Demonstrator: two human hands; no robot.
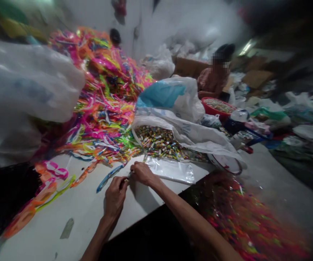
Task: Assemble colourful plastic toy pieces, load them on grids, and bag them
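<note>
My left hand (115,195) and my right hand (143,172) meet over the white table (85,214). Both have their fingers pinched on a small pale and dark piece (129,176), mostly hidden by the fingertips. Just left of them lies a blue, narrow plastic item (108,179), shaped like folded glasses. Beyond my right hand rests a stack of clear plastic bags (172,171). Behind that, an open white sack (191,132) spills many small, multicoloured cylinders (157,140) onto the table.
A tall heap of bright plastic pieces (102,108) covers the far left, with orange glasses-like frames (28,210) nearer. A big white bag (31,79) bulges at left. A person (213,79) sits behind a red basin (218,110). Colourful pieces in clear plastic (243,217) lie lower right.
</note>
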